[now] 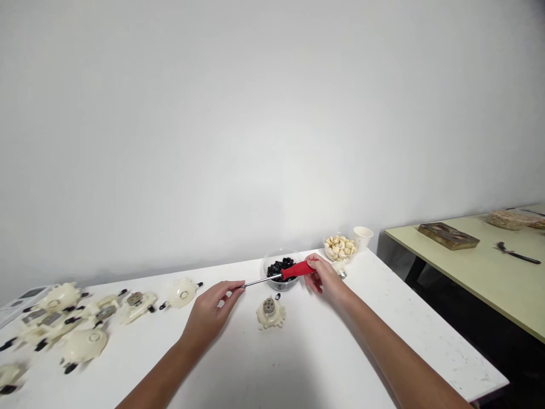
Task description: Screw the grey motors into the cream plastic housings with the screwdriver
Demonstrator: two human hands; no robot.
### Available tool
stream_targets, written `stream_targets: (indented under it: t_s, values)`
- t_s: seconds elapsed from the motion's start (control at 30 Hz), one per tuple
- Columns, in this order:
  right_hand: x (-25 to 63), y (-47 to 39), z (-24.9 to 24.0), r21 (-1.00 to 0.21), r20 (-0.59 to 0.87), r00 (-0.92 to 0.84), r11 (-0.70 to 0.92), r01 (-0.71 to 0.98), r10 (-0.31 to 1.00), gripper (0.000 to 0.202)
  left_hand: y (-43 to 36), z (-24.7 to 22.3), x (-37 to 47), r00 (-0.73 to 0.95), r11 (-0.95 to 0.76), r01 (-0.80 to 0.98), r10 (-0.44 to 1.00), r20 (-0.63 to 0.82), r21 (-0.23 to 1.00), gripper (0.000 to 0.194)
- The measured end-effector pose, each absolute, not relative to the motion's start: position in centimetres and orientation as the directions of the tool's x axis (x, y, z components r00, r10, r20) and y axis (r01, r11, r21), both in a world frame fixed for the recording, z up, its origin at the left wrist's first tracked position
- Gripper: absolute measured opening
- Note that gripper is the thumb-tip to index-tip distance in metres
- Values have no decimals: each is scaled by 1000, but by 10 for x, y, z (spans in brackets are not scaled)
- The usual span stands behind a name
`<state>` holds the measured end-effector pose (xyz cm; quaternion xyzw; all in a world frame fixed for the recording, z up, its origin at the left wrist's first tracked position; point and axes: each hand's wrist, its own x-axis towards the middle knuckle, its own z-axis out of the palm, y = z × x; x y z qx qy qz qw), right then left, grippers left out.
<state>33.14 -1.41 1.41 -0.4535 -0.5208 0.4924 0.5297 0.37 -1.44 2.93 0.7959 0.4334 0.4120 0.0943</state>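
A screwdriver with a red handle (298,269) and a metal shaft is held level above the table. My right hand (322,274) is closed round the end of its handle. At the shaft's tip, my left hand (217,304) pinches with thumb and fingers; any small part there is too small to make out. Behind the screwdriver stands a clear bowl (283,287) of small black parts. A cream plastic part (271,313) with a grey round piece on top lies on the table just in front of the bowl, touched by neither hand.
Several cream parts with black tips (83,345) lie on the white table (238,363) at the left. A bowl of cream pieces (339,247) and a white cup (363,237) stand at the back right. Beyond, a yellowish table (481,272) holds a brown block (448,236) and a black-handled tool (517,253).
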Motion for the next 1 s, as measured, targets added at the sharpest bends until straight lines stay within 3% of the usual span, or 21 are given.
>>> stream_targets:
  t_s: [0.1, 0.27, 0.5, 0.73, 1.0]
  values:
    - [332, -15, 14, -993, 106, -33, 105, -47, 994, 30, -15, 28, 3, 279, -601, 612, 772, 571, 514, 28]
    - [336, -14, 8, -997, 73, -16, 73, 21, 997, 50, -14, 26, 3, 280, -592, 603, 785, 553, 535, 24]
    - [335, -13, 8, -996, 78, -4, 78, -30, 997, 33, -12, 22, 3, 322, -643, 576, 746, 583, 505, 23]
    - [338, -11, 5, -999, 41, 2, 41, -24, 999, 48, -12, 23, 3, 330, -663, 580, 723, 608, 474, 22]
    - [333, -15, 12, -986, 66, -3, 64, -155, 998, 22, -10, 19, 2, 341, -655, 566, 739, 581, 501, 21]
